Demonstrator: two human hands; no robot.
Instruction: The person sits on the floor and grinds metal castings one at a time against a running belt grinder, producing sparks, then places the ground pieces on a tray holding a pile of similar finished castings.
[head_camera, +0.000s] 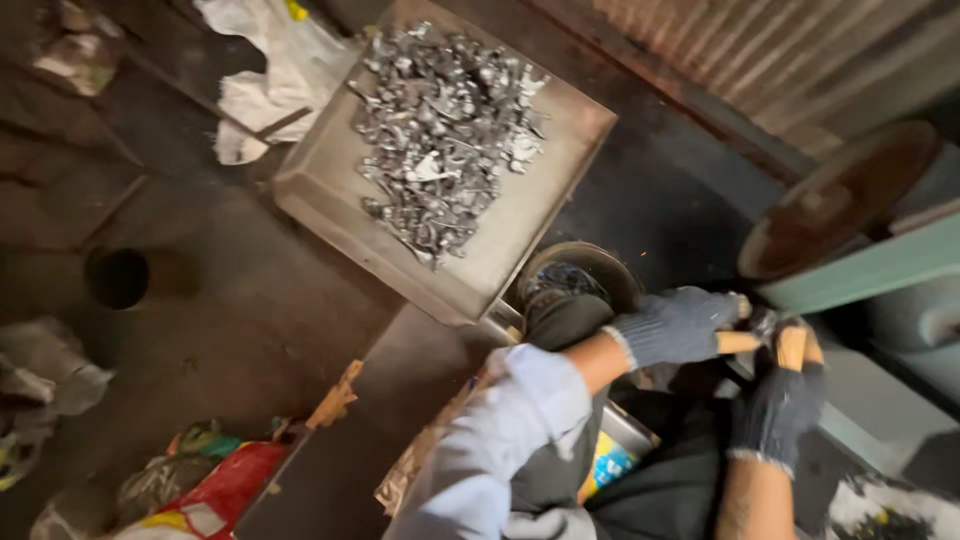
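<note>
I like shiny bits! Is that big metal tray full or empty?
Partly full: the tray holds a heap of shiny metal scraps, edges bare.

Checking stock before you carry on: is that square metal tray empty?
No, the square metal tray holds a heap of small shiny metal parts piled across its upper half.

Both gloved hands, left hand (680, 325) and right hand (778, 400), work in a tight pocket, hemmed by the round rust-brown grinding wheel (835, 200) on its pale green machine housing (880, 265) to the right and the small dark metal bowl (575, 280) to the left. Further left, the flat grey metal tray (330, 190) heaped with shiny silver metal scraps (445, 125) blocks the way. The dark bare floor (230, 300) beyond it is open, apart from a round hole (117, 278).
</note>
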